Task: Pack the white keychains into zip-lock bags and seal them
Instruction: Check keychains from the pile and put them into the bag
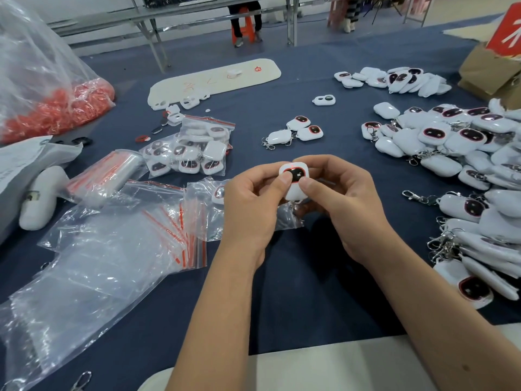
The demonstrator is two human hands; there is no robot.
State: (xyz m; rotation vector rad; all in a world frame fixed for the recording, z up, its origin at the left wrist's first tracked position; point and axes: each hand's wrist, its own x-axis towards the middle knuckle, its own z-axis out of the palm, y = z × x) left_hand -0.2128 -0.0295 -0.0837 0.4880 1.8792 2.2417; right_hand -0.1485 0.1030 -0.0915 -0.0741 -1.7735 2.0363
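Observation:
Both hands hold one white keychain (pixel 295 179) with a black, red-rimmed face above the table's middle. My left hand (pixel 251 201) grips its left side, thumb on the face. My right hand (pixel 338 198) grips the right side, thumb on the lower face; its metal clasp hangs below. A zip-lock bag (pixel 214 204) with one keychain inside lies just left of and partly under my left hand. Empty zip-lock bags (pixel 158 230) with red strips lie to the left. Filled bags (pixel 194 150) lie behind them. Loose keychains (pixel 456 153) are heaped on the right.
A blue cloth (pixel 310 277) covers the table. A big plastic sack of red parts (pixel 53 108) stands far left. Three keychains (pixel 296 131) lie mid-table, a white board (pixel 217 77) beyond, a cardboard box (pixel 490 71) far right. A seated person's legs (pixel 245 21) show in the background.

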